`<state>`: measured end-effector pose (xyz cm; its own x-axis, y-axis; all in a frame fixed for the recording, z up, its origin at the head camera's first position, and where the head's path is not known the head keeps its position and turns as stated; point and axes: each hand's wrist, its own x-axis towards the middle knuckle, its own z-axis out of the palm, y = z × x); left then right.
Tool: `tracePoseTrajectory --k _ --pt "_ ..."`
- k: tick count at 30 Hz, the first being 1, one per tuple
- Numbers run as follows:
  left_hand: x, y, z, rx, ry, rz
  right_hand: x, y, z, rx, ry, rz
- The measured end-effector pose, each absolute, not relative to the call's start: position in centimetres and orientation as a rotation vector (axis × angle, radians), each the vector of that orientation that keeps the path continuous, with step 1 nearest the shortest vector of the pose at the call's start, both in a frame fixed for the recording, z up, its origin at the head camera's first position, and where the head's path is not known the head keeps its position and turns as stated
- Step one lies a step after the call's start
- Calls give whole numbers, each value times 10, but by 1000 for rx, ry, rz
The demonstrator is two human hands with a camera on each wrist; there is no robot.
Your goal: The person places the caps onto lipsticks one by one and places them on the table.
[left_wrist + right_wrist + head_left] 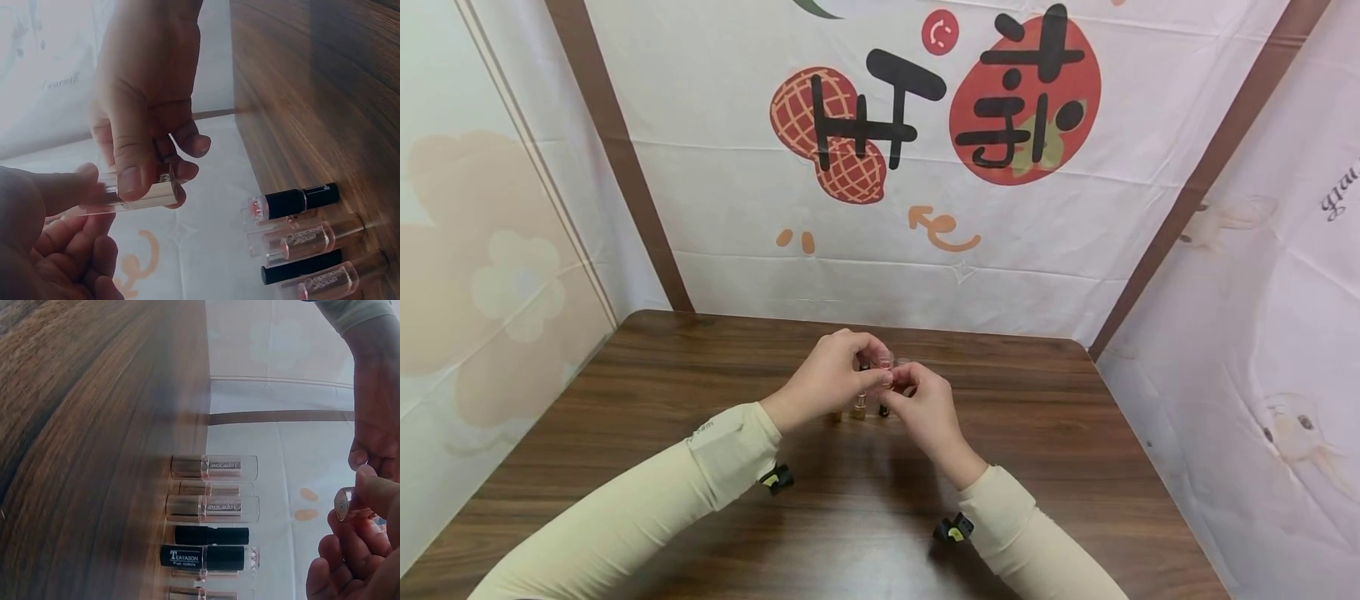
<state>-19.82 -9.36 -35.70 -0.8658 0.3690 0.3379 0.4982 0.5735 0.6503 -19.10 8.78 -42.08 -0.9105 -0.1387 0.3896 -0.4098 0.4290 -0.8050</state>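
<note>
Both hands are on one lipstick tube [153,191], which has a gold base and a clear upper part. My left hand [826,373] pinches the clear part from above. Lower down, my right hand [934,410] grips the gold base between thumb and fingers. In the right wrist view the underside of the tube [342,505] shows, while the fingers hide most of the rest. The tube is held up off the table. Below and close by stand several upright lipsticks, among them a black one [184,557] and a clear-capped one with a gold base [185,509].
The lipsticks stand in a close group on a dark wood-grain table [760,533]. A printed white cloth [730,208] hangs behind the table's far edge, with more cloth at both sides. Black wrist devices [955,528] sit under both cuffs.
</note>
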Motion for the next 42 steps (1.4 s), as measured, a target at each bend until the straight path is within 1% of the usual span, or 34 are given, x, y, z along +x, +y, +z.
tracePoseTrajectory --k 8,18,21,30,36,42 --pt "-199 -90 -355 -833 -2652 -1095 -192 95 -414 561 -2501 1352" --pt "-201 -89 -358 -865 -2720 -1087 -193 106 -411 616 -2567 1302" --pt "-203 -94 -360 -876 -2768 -1046 -194 109 -413 597 -2579 1306" --pt "-209 -127 -375 -794 -2836 -1031 -205 127 -418 466 -2617 1340" --pt "-202 -141 -379 -774 -2814 -1016 -217 135 -424 406 -2657 1346" --pt "-194 -151 -385 -767 -2813 -1019 -233 138 -442 335 -2738 1376"
